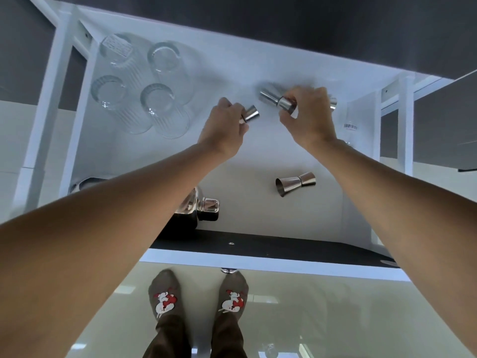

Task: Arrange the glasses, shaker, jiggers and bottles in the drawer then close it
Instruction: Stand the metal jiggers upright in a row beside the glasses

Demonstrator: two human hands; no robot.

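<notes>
I look down into an open white drawer. My left hand is shut on a steel jigger near the drawer's middle. My right hand is shut on a second jigger just to the right. Another metal piece peeks out behind my right hand. A third jigger lies on its side on the drawer floor below my right wrist. The shiny shaker lies at the front, partly under my left forearm. Several ribbed glasses lie at the back left.
A clear bottle with a barcode label lies along the right wall, hard to make out. The dark drawer front with its knob faces my feet on the glossy floor. White rails flank the drawer.
</notes>
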